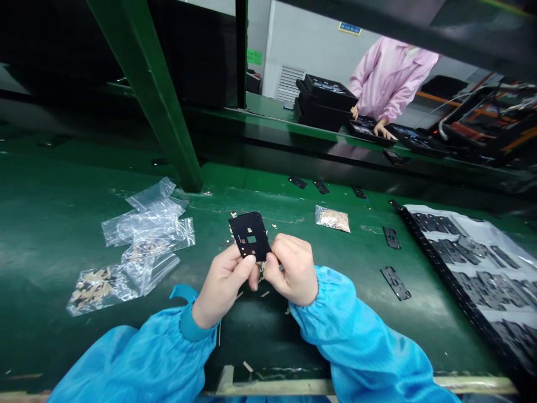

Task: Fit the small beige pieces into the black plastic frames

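Observation:
A small black flat plate (249, 235) with a square hole and tiny gold spots is held upright over the green work surface (319, 246). My left hand (222, 282) grips its lower left edge with thumb and fingers. My right hand (291, 268) is curled at its lower right edge, fingers pinched near the plate's corner; whatever small bit is between them is hidden. Both arms wear blue sleeves. Small tan scraps lie on the surface under my hands.
Clear plastic bags (146, 229), some holding small tan pieces, lie at left. A small bag of tan parts (333, 218) sits ahead. Loose black plates (395, 282) lie right, beside a tray (423, 246) of black parts. A green post (159, 106) rises ahead. A person in pink (390, 78) works across.

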Demonstrator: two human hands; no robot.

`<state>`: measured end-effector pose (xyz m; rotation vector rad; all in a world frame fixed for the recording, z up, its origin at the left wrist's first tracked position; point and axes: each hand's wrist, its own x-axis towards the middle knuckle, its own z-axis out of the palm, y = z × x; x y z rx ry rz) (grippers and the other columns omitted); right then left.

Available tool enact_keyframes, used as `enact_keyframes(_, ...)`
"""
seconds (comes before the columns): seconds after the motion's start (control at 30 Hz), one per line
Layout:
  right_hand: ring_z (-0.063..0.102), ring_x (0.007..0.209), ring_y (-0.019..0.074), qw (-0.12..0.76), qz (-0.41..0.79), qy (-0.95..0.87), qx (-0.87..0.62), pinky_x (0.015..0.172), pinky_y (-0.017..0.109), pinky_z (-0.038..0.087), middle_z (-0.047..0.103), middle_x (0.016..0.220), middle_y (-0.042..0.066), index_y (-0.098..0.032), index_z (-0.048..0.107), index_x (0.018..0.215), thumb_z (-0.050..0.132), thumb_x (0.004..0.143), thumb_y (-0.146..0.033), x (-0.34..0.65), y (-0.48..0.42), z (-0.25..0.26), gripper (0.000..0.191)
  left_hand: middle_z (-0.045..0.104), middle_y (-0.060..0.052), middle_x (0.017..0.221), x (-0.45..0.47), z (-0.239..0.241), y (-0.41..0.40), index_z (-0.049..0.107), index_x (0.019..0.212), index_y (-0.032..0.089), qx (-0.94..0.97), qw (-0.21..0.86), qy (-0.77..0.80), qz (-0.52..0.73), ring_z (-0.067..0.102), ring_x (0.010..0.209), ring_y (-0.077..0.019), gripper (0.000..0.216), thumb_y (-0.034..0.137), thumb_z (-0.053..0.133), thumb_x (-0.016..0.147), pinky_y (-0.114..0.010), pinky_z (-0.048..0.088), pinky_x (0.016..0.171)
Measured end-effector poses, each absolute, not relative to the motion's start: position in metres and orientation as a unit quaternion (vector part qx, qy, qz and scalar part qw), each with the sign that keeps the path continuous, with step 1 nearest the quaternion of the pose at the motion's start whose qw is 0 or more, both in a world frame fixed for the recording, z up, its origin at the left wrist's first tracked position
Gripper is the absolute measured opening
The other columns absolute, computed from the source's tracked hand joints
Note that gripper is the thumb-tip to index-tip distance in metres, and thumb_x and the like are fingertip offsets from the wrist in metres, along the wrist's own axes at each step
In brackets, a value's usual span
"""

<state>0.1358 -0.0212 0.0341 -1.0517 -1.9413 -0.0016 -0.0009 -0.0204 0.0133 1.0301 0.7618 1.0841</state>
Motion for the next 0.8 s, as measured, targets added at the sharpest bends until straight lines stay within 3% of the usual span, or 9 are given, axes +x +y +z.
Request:
enact_keyframes(0.1,0.033,0.048,0.0111,0.456,-0.021,-0.784,-0.420,0.047,0.027,0.026,0.035,0.052,-0.003,-0.022,0.030,0.057,0.045,0.082,-0.022,0.133,-0.024,0.033,0.029,0.048,0.006,0.037,0.003,0.017,-0.018,0.055,0.068,0.016,0.396,0.731,0.318,0.456,0.040,0.034,-0.0070,0.024,0.038,0.064,0.071,-0.019,0.030,0.040)
enact_keyframes(0.27,0.036,0.048,0.0093,0.491,0.087,-0.786,-0.366,0.047,0.024,0.029,0.038,0.053,-0.005,-0.021,0.032,0.061,0.055,0.077,-0.025,0.130,-0.027,0.036,0.028,0.048,0.005,0.036,0.004,0.018,-0.016,0.056,0.066,0.015,0.337,0.801,0.275,0.411,0.038,0.031,-0.0062,0.021,0.034,0.064,0.065,-0.019,0.028,0.038)
enact_keyframes(0.43,0.039,0.051,0.0114,0.473,0.161,-0.802,-0.329,0.049,0.025,0.034,0.042,0.055,-0.002,-0.021,0.035,0.062,0.042,0.082,-0.024,0.134,-0.029,0.042,0.021,0.042,0.005,0.032,0.006,0.019,-0.017,0.052,0.060,0.015,0.318,0.817,0.237,0.419,0.036,0.032,-0.0063,0.019,0.030,0.060,0.067,-0.020,0.029,0.040)
enact_keyframes(0.53,0.042,0.053,0.0122,0.437,0.164,-0.811,-0.353,0.052,0.025,0.036,0.044,0.055,0.000,-0.021,0.035,0.059,0.035,0.086,-0.024,0.139,-0.022,0.043,0.027,0.052,0.004,0.046,0.010,0.018,-0.013,0.057,0.075,0.016,0.303,0.802,0.260,0.445,0.044,0.041,-0.0083,0.011,0.026,0.058,0.071,-0.020,0.034,0.044)
enact_keyframes(0.63,0.049,0.060,0.0120,0.294,0.100,-0.825,-0.472,0.058,0.024,0.039,0.049,0.060,0.001,-0.020,0.038,0.058,0.032,0.087,-0.027,0.149,0.004,0.040,0.031,0.060,0.002,0.073,0.012,0.014,-0.008,0.054,0.099,0.021,0.254,0.785,0.318,0.467,0.055,0.066,-0.0109,0.022,0.024,0.055,0.077,-0.021,0.041,0.059)
enact_keyframes(0.7,0.054,0.075,0.0122,0.109,0.035,-0.791,-0.602,0.069,0.024,0.041,0.057,0.075,0.002,-0.019,0.049,0.069,0.031,0.089,-0.029,0.159,0.034,0.036,0.029,0.059,0.001,0.077,0.012,0.011,-0.004,0.053,0.103,0.021,0.228,0.778,0.366,0.457,0.056,0.072,-0.0114,0.026,0.023,0.056,0.077,-0.021,0.042,0.062)
enact_keyframes(0.8,0.057,0.088,0.0165,0.036,0.008,-0.739,-0.672,0.074,0.029,0.044,0.061,0.096,0.006,-0.017,0.058,0.089,0.036,0.090,-0.026,0.180,0.088,0.028,0.023,0.058,0.001,0.077,0.011,0.012,-0.002,0.053,0.101,0.021,0.242,0.771,0.377,0.452,0.054,0.070,-0.0108,0.030,0.023,0.061,0.073,-0.022,0.041,0.061)
